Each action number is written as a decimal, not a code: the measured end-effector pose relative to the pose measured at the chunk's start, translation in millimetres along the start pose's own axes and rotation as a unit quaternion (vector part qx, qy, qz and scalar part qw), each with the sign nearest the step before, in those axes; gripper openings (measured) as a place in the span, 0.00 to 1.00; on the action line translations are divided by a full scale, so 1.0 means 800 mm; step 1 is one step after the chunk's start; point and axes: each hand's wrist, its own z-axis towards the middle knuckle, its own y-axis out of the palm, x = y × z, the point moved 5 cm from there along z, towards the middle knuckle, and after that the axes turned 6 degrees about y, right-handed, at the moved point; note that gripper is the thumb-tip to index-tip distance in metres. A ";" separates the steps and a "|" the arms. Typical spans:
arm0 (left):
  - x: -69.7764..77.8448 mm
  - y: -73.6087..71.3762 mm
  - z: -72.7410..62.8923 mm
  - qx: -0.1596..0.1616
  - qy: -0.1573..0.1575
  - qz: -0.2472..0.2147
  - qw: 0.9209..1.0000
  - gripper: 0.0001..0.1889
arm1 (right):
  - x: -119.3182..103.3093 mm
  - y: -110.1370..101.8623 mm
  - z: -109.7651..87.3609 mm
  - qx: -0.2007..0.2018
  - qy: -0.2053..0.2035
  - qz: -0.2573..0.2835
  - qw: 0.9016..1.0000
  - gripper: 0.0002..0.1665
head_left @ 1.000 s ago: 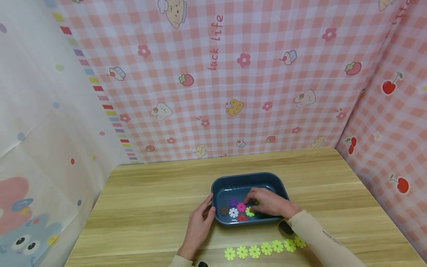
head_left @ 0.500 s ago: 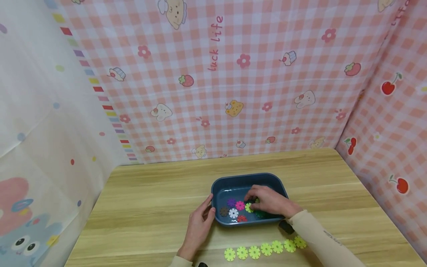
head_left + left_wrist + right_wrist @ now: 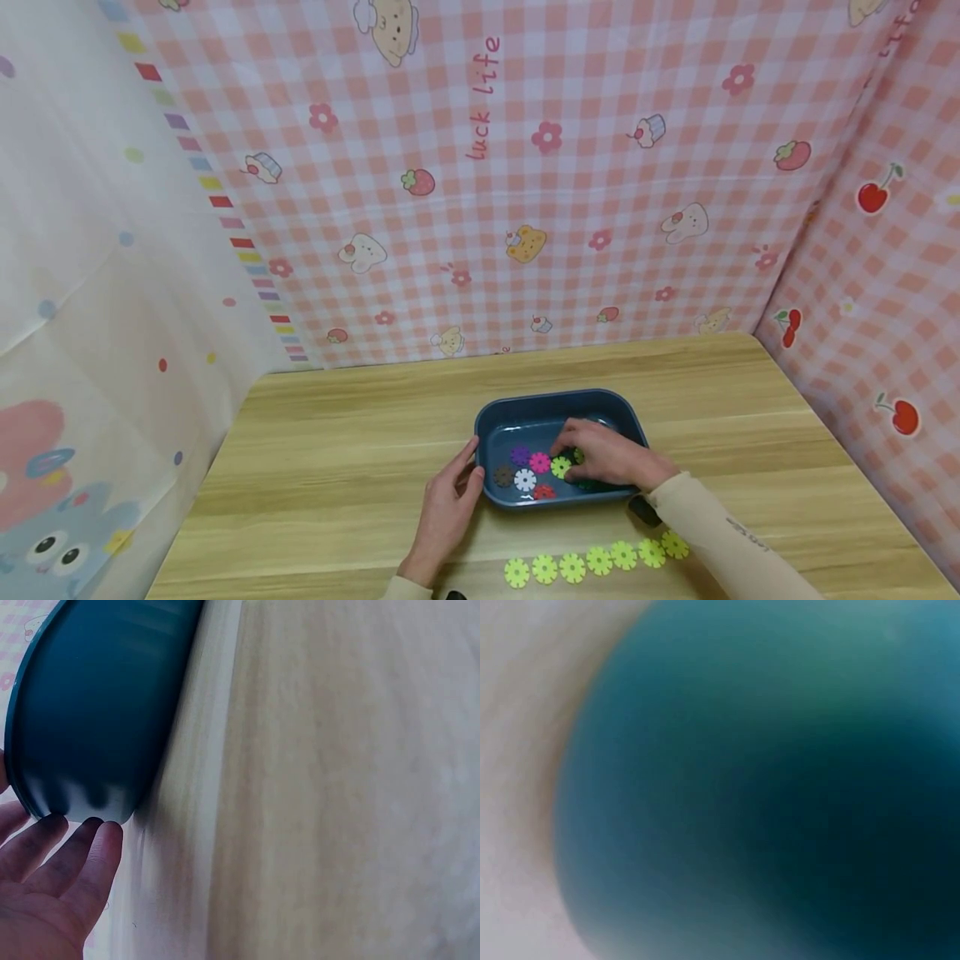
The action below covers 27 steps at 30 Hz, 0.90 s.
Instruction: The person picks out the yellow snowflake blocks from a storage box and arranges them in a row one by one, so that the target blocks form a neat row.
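Note:
A dark blue tray (image 3: 498, 500) stands on the table with flower-shaped plastic discs in it: a purple disc (image 3: 520, 456), a pink disc (image 3: 539, 462), a brown disc (image 3: 503, 476), a white disc (image 3: 525, 480), a red disc (image 3: 543, 492) and a yellow-green disc (image 3: 560, 467). My left hand (image 3: 447, 504) touches the tray's left end with extended fingertips (image 3: 109, 834). Inside the tray, my right hand (image 3: 607, 454) reaches down with thumb and forefinger apart, right beside the yellow-green disc. More green discs lie partly hidden under it. The right wrist view shows only the blurred tray.
In front of the tray runs a row of several yellow-green discs (image 3: 572, 567), its right end beside my right sleeve (image 3: 720, 533). The wooden table (image 3: 337, 467) meets a checked cloth backdrop (image 3: 465, 208) behind and cloth walls on both sides.
Under my right fingers the yellow-green disc has shifted slightly up, and the purple and pink discs slightly left. My thumb has drawn back off the yellow-green disc. My left hand has stayed put.

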 end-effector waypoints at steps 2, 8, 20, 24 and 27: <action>0.000 0.000 0.000 0.001 0.000 -0.001 1.000 0.24 | -0.001 0.000 0.000 0.000 -0.001 -0.001 1.000 0.16; 0.000 0.000 0.000 0.003 0.004 -0.003 1.000 0.24 | -0.004 -0.001 -0.003 -0.003 -0.002 -0.004 1.000 0.15; 0.000 0.000 0.000 0.003 0.005 -0.003 1.000 0.25 | -0.003 0.000 -0.003 0.016 -0.010 -0.042 0.999 0.15; 0.000 0.000 0.000 0.003 0.005 -0.001 1.000 0.25 | -0.004 -0.001 -0.004 0.022 -0.011 -0.033 0.999 0.15; -0.001 0.000 -0.001 0.003 0.001 0.002 1.000 0.25 | -0.005 -0.004 -0.006 0.025 -0.007 -0.028 0.999 0.16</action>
